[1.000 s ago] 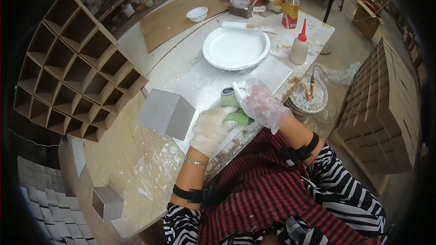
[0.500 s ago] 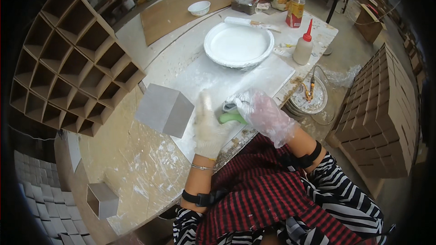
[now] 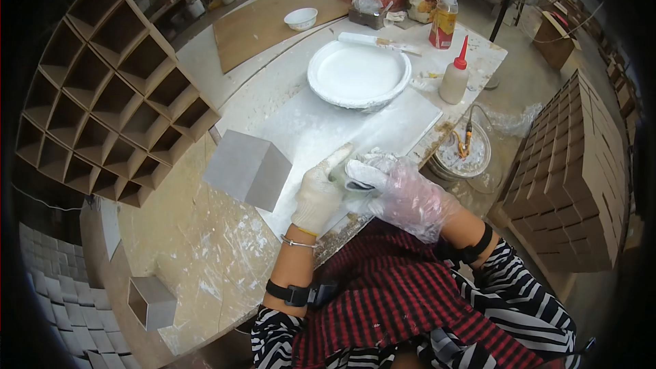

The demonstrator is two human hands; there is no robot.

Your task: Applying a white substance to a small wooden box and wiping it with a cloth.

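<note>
My left hand (image 3: 318, 193), in a white knit glove, is close against my right hand over the near table edge, its thumb stretched up and its fingers partly hidden. A trace of pale green shows between the hands, too little to name. My right hand (image 3: 420, 198), under a clear plastic glove, is closed round a folded, white-smeared cloth (image 3: 364, 175) with dark inner folds. Left of my hands stands a grey box (image 3: 240, 169) on a white-smeared board (image 3: 301, 119). Beyond them sits a round basin of white liquid (image 3: 328, 92), with a white-coated brush (image 3: 369, 39) behind it.
A brown compartment rack (image 3: 102, 96) leans at the left; a stacked brown rack (image 3: 560, 184) stands right. A smaller grey box (image 3: 152, 303) is at the near left edge. A red-tipped squeeze bottle (image 3: 454, 80), a red-and-yellow bottle (image 3: 444, 22) and a white bowl (image 3: 301, 19) stand farther back.
My hands have drawn together; my right hand has come down slightly and turned the cloth toward the left one. The bright green piece between them is now mostly covered.
</note>
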